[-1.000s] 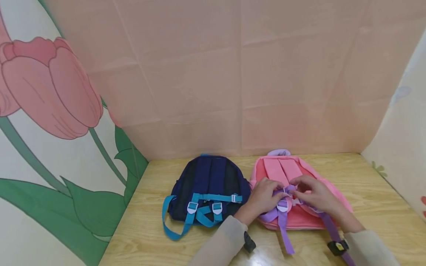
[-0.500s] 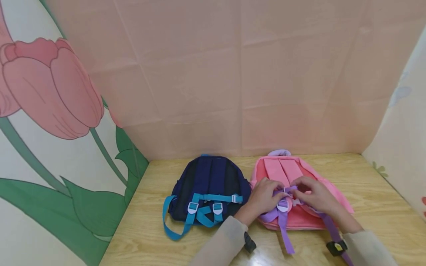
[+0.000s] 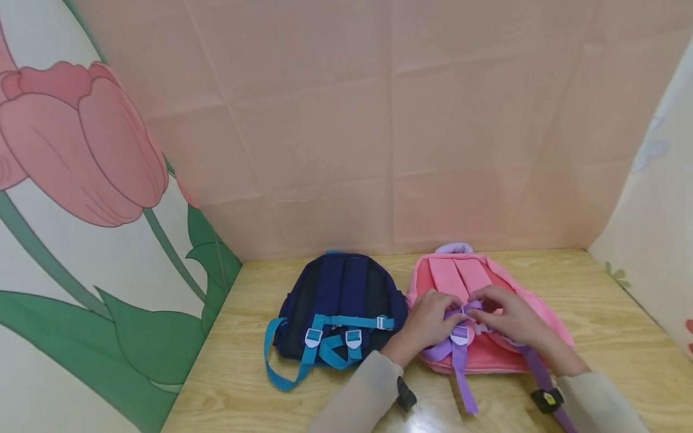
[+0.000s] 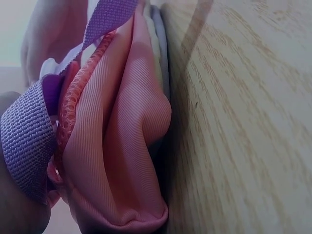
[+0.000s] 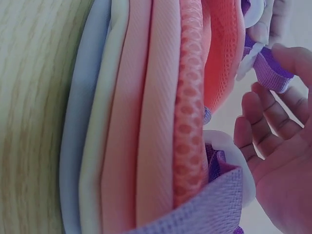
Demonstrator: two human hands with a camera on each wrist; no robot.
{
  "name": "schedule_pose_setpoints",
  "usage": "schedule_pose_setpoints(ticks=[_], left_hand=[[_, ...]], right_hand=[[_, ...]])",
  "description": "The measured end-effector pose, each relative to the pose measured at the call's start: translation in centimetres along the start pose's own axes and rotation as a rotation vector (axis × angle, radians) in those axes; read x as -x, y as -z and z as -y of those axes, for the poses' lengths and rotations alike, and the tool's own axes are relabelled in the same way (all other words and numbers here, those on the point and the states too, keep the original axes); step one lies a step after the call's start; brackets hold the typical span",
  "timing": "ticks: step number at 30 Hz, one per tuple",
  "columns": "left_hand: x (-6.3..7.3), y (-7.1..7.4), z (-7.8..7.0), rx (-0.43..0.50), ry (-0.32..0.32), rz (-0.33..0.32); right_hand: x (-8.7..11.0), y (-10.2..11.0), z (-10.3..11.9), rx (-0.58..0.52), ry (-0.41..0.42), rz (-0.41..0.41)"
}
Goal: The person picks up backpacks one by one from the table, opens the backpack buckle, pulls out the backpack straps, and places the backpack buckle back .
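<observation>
A pink backpack lies on the table with its strap side up. My left hand pinches a white plastic slider on a purple webbing strap. Opposite it, my right hand holds a short bend of the same strap between thumb and index finger. In the right wrist view its other fingers are loosely curled. A white buckle with a hanging purple tail sits just below the hands. Another purple strap crosses over my left hand in the left wrist view.
To the left lies a navy backpack with teal straps, side against the pink one. The wooden table ends at a plain pinkish backdrop. Tulip-printed panel stands left, a pale panel right.
My right fingertips have shifted slightly left toward the left hand, and the bit of purple strap between the hands bends more. Both backpacks stay in place.
</observation>
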State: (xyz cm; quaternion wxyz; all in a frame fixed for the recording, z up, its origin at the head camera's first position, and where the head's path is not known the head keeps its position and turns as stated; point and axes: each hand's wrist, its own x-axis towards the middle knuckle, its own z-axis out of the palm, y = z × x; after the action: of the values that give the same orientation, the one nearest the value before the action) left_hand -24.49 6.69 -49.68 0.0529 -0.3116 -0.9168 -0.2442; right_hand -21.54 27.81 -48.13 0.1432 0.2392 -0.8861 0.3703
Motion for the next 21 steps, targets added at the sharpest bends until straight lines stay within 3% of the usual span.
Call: schedule_pose_setpoints(ticks=[4,13,21], left_hand=[[-0.05,-0.15,0.13,0.001,-0.018,-0.011],[-0.25,-0.25,0.11,-0.019,-0.025,-0.019],[-0.13,-0.17,0.05,-0.025,-0.018,-0.005]], right_hand=[[0.02,-0.08,-0.15,0.023,0.017,0.009],[0.46,0.41,-0.12,0.023,-0.051,0.015],[0.04,0.25,0.07,0.040,0.001,0.025]])
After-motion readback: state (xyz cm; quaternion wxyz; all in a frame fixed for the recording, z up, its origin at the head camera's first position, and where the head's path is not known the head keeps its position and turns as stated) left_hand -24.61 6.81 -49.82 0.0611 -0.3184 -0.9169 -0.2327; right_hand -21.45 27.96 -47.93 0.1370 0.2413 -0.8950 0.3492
